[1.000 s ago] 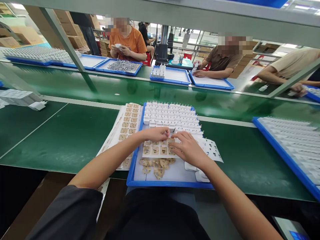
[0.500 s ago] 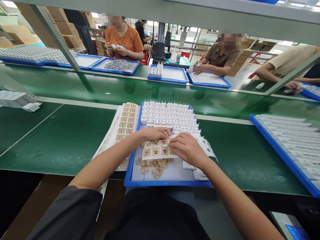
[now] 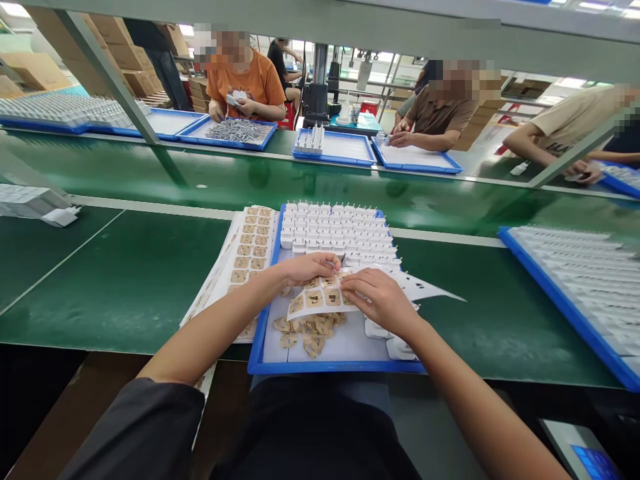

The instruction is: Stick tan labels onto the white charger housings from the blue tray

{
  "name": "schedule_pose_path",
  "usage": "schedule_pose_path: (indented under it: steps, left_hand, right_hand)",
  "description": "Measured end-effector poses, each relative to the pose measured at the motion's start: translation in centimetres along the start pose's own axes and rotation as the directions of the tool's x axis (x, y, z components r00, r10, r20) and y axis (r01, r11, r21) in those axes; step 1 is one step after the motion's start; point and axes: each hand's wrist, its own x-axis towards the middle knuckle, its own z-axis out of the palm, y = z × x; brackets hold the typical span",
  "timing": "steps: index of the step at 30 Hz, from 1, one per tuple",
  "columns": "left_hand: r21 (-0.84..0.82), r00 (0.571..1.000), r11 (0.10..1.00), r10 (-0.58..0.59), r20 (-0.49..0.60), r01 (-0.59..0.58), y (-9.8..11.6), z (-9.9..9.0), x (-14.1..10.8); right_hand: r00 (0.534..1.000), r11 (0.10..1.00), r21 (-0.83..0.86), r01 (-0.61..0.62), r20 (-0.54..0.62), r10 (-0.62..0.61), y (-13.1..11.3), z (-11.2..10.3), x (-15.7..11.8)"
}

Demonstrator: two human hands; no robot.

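Note:
My left hand (image 3: 314,268) is closed at the top edge of a sticker sheet (image 3: 314,299), its fingertips pinched together. From the right, my right hand (image 3: 375,293) grips the same sheet with bent fingers. Tan squarish stickers with cut-outs show on the sheet's left part; its bare white part runs out to the right in a point. Beneath lies a blue-rimmed tray (image 3: 340,367) with a heap of loose tan pieces (image 3: 313,328). Rows of white plug adapters (image 3: 335,227), pins up, fill its far half. More white adapter housings (image 3: 400,348) sit near its front right.
A stack of sticker sheets (image 3: 245,260) lies left of the tray on the green bench (image 3: 125,267). Another tray of white parts (image 3: 575,287) stands at right. White boxes (image 3: 35,203) sit at far left. Across the bench, co-workers handle parts over trays (image 3: 335,148).
The sheet has shifted slightly and its white right end now stretches further right, flatter and pointed. Both hands keep nearly the same place, the right one moving slightly rightward.

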Motion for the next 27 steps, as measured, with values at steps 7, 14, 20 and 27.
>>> schedule_pose_path:
  steps: [7, 14, 20, 27]
  left_hand:
    - [0.115, 1.0, 0.993, 0.005, 0.026, -0.008, 0.4, -0.1, 0.4]
    - [0.227, 0.999, 0.974, 0.009, 0.048, -0.019, 1.2, 0.4, 0.2]
    - [0.309, 0.997, 0.951, -0.01, 0.073, -0.013, 1.7, 0.7, -0.8]
    - [0.247, 0.989, 0.969, -0.033, 0.142, -0.003, 1.6, 0.8, -0.8]
  right_hand:
    - [0.999, 0.998, -0.052, 0.03, -0.015, -0.031, -0.2, -0.9, -0.7]
    - [0.997, 0.995, -0.078, -0.054, -0.058, 0.05, -0.2, -0.8, -1.7]
    - [0.973, 0.969, 0.088, -0.232, 0.033, 0.23, -0.9, -0.9, -1.2]
    - [0.924, 0.875, 0.299, -0.38, 0.161, 0.346, -1.6, -1.4, -0.7]
